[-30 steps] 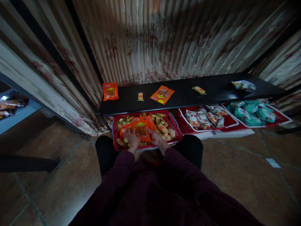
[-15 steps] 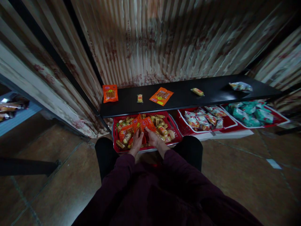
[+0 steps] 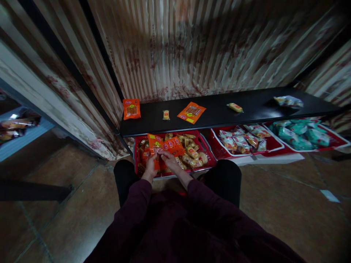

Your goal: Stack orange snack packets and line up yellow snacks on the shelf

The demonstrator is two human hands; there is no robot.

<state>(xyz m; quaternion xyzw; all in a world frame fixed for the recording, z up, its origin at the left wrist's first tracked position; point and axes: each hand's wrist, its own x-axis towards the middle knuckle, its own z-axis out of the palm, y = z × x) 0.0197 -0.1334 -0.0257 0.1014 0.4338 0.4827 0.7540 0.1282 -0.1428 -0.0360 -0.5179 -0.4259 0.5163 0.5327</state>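
Observation:
Over a red basket of wrapped snack pieces, both my hands are close together. My left hand is closed on the lower part of an orange snack packet, which is tilted up. My right hand reaches in from the right, its fingers pinched at the same packet near my left thumb. More orange packets overlap just behind my right fingers; whether they are gripped too is hidden. Small yellow wrapped snacks lie in the basket to the right of my hands.
Above the baskets runs a black shelf bearing orange packets, small wrapped snacks and a pale bag. To the right are baskets of white-and-orange bags and green bags. A black post stands left.
My hands have shifted slightly left and closer together. One orange packet now stands separately at the left with its front showing, and my right fingers have come across to it.

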